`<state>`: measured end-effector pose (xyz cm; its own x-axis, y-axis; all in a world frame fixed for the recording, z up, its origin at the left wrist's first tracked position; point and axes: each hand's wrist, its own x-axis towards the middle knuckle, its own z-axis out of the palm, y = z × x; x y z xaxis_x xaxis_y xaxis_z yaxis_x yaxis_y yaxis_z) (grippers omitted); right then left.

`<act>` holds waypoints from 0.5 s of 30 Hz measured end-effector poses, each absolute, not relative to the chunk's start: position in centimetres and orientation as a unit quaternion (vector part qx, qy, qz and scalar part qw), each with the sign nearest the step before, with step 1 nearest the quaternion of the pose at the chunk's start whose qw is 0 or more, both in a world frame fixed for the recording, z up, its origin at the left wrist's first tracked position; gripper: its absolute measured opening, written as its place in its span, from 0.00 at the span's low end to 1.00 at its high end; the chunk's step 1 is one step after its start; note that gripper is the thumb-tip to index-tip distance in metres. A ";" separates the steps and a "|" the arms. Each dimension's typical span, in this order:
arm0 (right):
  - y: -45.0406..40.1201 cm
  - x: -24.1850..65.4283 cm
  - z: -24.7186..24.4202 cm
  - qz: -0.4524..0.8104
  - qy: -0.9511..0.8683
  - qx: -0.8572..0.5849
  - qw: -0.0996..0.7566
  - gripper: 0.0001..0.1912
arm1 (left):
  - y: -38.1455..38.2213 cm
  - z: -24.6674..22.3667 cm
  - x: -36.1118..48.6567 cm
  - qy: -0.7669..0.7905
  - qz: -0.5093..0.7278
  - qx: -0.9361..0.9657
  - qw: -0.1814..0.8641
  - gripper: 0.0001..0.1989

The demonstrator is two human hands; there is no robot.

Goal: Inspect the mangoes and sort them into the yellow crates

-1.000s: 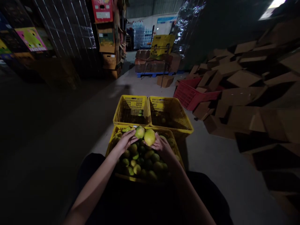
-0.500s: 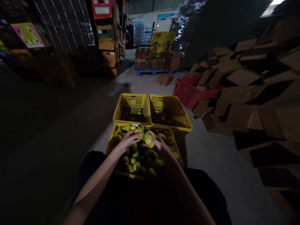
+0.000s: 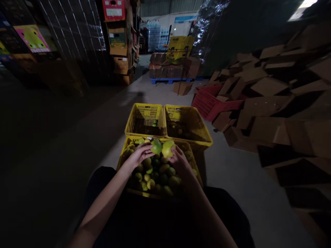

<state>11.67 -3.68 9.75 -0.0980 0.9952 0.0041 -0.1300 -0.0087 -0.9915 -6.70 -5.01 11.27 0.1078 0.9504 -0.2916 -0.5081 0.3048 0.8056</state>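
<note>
My left hand (image 3: 141,154) is closed on a green citrus fruit (image 3: 156,146), gripping its left side. Just to the right, my right hand (image 3: 177,158) holds a yellow-green citrus fruit (image 3: 168,148) between thumb and fingers. The two fruits are close beside each other, above the near yellow crate (image 3: 144,193). Many green and yellow citrus fruits (image 3: 155,175) fill that crate between my knees. The lower fingers of my right hand are partly hidden in shadow.
Two more yellow crates, the far left crate (image 3: 131,119) and far right crate (image 3: 200,125), adjoin the near one, with a few fruits inside. A red crate (image 3: 207,103) and a heap of cardboard boxes (image 3: 269,127) lie to the right. A loaded blue pallet (image 3: 169,81) stands ahead.
Both fruits have turned in my hands; the left one now shows a greener side. My right hand has shifted slightly right with its fruit.
</note>
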 end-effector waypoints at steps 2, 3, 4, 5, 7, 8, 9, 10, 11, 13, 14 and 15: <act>-3.5 11.7 9.5 0.587 -0.456 -0.436 0.508 0.19 | -5.1 11.4 -6.8 0.391 0.525 0.261 0.709 0.13; -3.4 11.8 9.4 0.603 -0.436 -0.432 0.509 0.20 | -5.1 11.4 -6.8 0.382 0.528 0.255 0.714 0.12; -3.4 11.8 9.4 0.616 -0.421 -0.427 0.511 0.20 | -5.0 11.5 -6.8 0.374 0.532 0.250 0.717 0.12; -3.4 11.9 9.3 0.625 -0.409 -0.423 0.513 0.21 | -5.0 11.5 -6.9 0.369 0.536 0.246 0.719 0.12; -3.4 11.9 9.2 0.633 -0.394 -0.418 0.519 0.22 | -4.9 11.6 -6.9 0.366 0.545 0.242 0.715 0.14; -3.4 11.9 9.1 0.637 -0.387 -0.416 0.521 0.22 | -4.9 11.6 -6.8 0.368 0.547 0.242 0.712 0.14; -3.5 11.8 9.1 0.640 -0.383 -0.416 0.521 0.22 | -5.0 11.6 -6.7 0.372 0.547 0.243 0.710 0.13; -3.6 11.7 9.0 0.643 -0.385 -0.416 0.515 0.22 | -5.1 11.6 -6.5 0.376 0.546 0.248 0.707 0.14; -3.7 11.6 8.9 0.647 -0.391 -0.417 0.504 0.22 | -5.2 11.6 -6.3 0.379 0.543 0.258 0.704 0.14; -3.9 11.2 8.7 0.655 -0.412 -0.416 0.478 0.23 | -5.6 11.5 -5.8 0.395 0.536 0.299 0.683 0.17; -3.9 11.0 8.5 0.653 -0.428 -0.414 0.468 0.24 | -5.8 11.4 -5.6 0.413 0.533 0.329 0.661 0.18; -3.8 10.9 8.4 0.646 -0.446 -0.414 0.462 0.24 | -5.9 11.3 -5.5 0.435 0.530 0.361 0.632 0.18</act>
<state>10.86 -3.85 8.36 -0.2315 0.9651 -0.1223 -0.2267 -0.1757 -0.9580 -5.50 -5.91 11.26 0.0602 0.9841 -0.1673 -0.3561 0.1778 0.9174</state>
